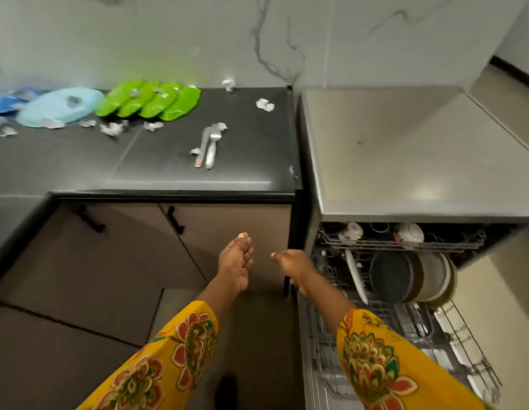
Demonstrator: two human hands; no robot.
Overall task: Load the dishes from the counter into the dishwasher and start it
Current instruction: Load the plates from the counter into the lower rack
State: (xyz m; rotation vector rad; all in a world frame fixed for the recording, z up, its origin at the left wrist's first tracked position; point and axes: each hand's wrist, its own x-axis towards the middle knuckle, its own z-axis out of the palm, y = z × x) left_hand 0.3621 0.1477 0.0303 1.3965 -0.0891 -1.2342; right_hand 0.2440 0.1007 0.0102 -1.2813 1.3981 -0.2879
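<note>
**Partly loaded, bench still holding dishes**

Standing in front of the cabinets, just left of the open dishwasher (405, 279). Both hands reaching forward and carrying nothing: left hand (236, 263) with fingers straight and loosely together, right hand (292, 263) with fingers loosely curled, gripping nothing, hovering beside the dishwasher's left edge.

Already sitting in the lower rack (375, 315): a white plate, a dark pan and pale plates standing on edge. Cups (408, 232) resting in the upper rack.

Still waiting on the bench (168, 173), left of the dishwasher: four green plates (150, 100) overlapping in a row, farther left a light blue plate (62, 108) and a darker blue piece at the frame edge. Nearer the dishwasher, cutlery (208, 149) lying together. Crumpled foil scraps (264, 104) scattered among them.

Judging roughly half done; door not yet shut, machine not yet started.

No brand, label or writing readable anywhere.
</note>
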